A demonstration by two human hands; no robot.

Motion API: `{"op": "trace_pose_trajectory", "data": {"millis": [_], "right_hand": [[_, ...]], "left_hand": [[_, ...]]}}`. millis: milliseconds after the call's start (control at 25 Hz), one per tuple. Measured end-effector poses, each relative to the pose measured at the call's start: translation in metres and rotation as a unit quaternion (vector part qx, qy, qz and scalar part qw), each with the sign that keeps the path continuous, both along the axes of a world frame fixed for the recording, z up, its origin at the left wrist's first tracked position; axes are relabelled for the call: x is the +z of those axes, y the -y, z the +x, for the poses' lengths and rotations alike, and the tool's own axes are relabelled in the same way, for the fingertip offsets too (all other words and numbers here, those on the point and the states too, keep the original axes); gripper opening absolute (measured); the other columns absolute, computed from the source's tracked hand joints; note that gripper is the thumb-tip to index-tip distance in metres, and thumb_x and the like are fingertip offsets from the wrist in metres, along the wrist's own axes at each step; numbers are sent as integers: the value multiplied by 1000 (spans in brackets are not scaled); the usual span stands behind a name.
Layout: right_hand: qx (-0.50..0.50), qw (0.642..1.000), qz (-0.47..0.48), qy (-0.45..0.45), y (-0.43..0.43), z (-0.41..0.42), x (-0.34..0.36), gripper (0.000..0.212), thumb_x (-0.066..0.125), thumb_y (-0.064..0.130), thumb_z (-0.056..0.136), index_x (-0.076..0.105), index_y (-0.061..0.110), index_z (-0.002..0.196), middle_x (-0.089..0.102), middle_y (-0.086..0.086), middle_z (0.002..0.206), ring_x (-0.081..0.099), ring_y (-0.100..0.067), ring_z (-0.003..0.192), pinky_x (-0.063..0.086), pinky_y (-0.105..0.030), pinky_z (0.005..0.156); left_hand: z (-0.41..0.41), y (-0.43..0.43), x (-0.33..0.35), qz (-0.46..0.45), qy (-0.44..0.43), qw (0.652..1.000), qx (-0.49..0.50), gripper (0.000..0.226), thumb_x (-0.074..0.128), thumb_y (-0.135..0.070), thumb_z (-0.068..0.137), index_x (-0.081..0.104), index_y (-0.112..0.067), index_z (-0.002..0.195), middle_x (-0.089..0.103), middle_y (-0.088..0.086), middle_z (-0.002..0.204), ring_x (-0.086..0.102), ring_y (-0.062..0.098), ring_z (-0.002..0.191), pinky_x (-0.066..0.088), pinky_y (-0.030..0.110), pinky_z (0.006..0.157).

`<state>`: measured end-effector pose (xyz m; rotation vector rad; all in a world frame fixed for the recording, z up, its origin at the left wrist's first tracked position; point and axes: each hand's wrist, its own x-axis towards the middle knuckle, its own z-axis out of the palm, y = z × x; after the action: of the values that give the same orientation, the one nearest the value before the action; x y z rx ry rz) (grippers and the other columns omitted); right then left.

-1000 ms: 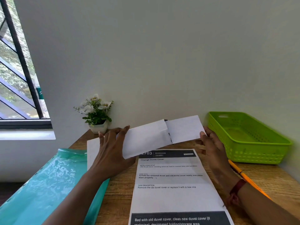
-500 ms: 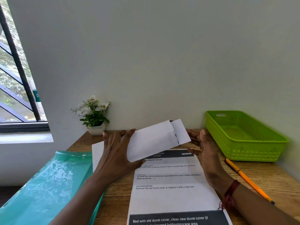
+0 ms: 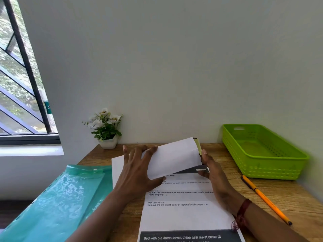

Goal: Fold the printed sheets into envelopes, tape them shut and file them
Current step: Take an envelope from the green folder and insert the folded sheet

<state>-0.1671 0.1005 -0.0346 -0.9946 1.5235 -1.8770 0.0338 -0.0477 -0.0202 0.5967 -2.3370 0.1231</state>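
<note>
- The folded white paper sheet (image 3: pixel 174 158) is held up off the wooden table (image 3: pixel 288 198), spanning the gap between both sets of fingers and tilted with its right end higher.
- The left hand (image 3: pixel 138 170) grasps the sheet's left end: fingers fanned out behind the paper, thumb tucked under the lower edge. This looks meant to brace the fold so it cannot spring open.
- The right hand (image 3: pixel 213 170) meets the right edge with its thumb tip on the crease. Its other fingers are hidden under the paper, so a pinch is likely but not fully visible. Probably it is flattening the side flap.
- A flat printed paper sheet (image 3: pixel 183 212) lies directly below both palms, within easy reach for the next fold.
- A translucent teal plastic folder (image 3: pixel 61 198) lies outside the left fingers, presumably for filing.
- A lime-green perforated plastic basket (image 3: pixel 262 152) sits beyond the right fingers, with an orange pencil (image 3: pixel 264 198) beside that wrist.
- No tape is identifiable, so taping seems not yet begun.
</note>
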Motion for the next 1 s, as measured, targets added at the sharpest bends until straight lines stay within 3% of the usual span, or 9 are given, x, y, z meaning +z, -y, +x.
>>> {"op": "trace_pose_trajectory", "data": {"millis": [160,320,560,640,720,800,840,920,1000], "right_hand": [[-3,1000,0,1,-3,1,3,36,69,54,77,70,28,101,73,12,99,68,-5,89,53,-35,81],[-10,999,-35,27,-2,-3,6,12,68,25,87,72,25,98,75,1,95,72,-16,81,57,-31,64],[-48,979,-137,145,-10,-12,16,26,69,2,83,65,15,105,71,-9,90,71,-22,71,57,-37,54],[-64,972,-152,166,-12,-18,20,31,66,-3,84,64,17,109,70,-10,95,69,-22,71,55,-37,51],[-61,965,-165,197,-14,-25,21,34,65,-3,84,64,18,111,71,-10,96,68,-22,72,54,-36,52],[-51,954,-181,233,-16,-31,22,36,66,-5,83,66,20,109,74,-6,90,69,-19,68,54,-33,52],[-47,950,-186,246,-16,-33,21,37,66,-6,81,66,20,108,74,-4,88,70,-18,68,55,-33,54],[-47,953,-175,241,-15,-36,20,39,68,-8,78,67,20,106,73,-4,93,71,-18,74,56,-32,58],[-53,963,-153,214,-12,-38,18,42,69,-9,77,65,19,107,69,-6,111,68,-21,93,57,-36,72]], "left_hand": [[-4,-8,6,-49,51,997,13,88,56,-74,69,33,-27,139,43,-2,126,48,22,116,-1,62,115],[-11,-22,20,-49,67,996,30,89,52,-77,68,34,-24,138,46,-2,122,47,21,115,-9,59,115],[-32,-62,50,72,208,971,91,104,42,-85,64,6,-32,145,32,1,133,29,25,130,-6,72,107],[-37,-74,63,126,244,959,74,112,43,-89,62,1,-31,147,30,3,142,25,26,136,-2,70,108],[-39,-84,80,212,268,939,35,116,39,-93,61,-3,-32,150,22,0,155,23,24,142,11,59,113],[-43,-89,94,338,222,915,-12,113,40,-93,63,4,-32,152,40,0,150,49,19,127,36,44,108],[-44,-90,98,414,163,895,-43,105,45,-88,67,12,-33,150,57,0,133,64,16,103,50,39,93],[-52,-89,99,534,36,841,-84,82,58,-66,80,28,-26,144,68,2,98,62,15,62,54,30,61],[-61,-86,89,564,-20,823,-62,65,65,-50,84,38,-20,136,68,5,91,58,15,60,52,28,57]]}}
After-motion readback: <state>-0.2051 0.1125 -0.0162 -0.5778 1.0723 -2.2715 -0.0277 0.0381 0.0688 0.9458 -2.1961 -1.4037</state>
